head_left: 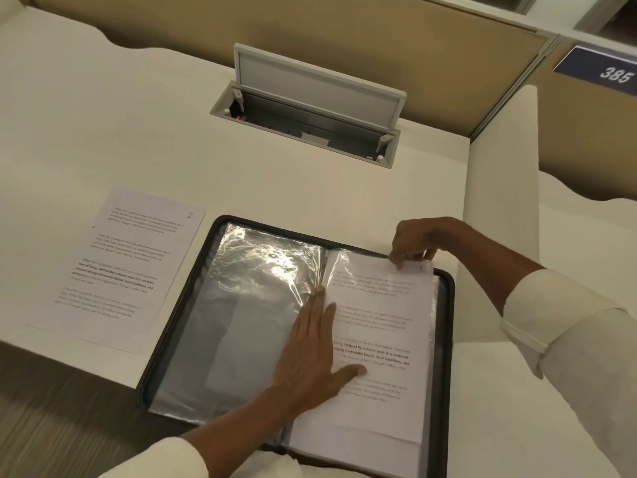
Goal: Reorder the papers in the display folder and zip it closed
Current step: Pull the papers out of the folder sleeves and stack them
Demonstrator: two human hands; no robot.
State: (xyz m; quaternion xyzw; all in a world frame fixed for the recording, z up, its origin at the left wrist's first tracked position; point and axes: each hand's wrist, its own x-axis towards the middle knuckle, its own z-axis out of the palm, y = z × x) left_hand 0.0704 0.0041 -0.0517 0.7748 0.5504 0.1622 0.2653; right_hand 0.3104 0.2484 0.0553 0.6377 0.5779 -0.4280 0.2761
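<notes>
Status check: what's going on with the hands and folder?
Left hand flat on sheet 1. Right hand pinches its top edge. Display folder open, unzipped. Sheet 2 loose on desk.

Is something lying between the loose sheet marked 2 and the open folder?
Nothing visible. The loose sheet lies flat on the desk beside the folder's left edge. The left hand and right hand are on the right-hand page.

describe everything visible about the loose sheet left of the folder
The loose sheet is white paper printed with blocks of black text, one in bold, with a handwritten 2 near its top right corner. It lies flat, slightly skewed, on the white desk close beside the open display folder; nothing rests on it.
</notes>
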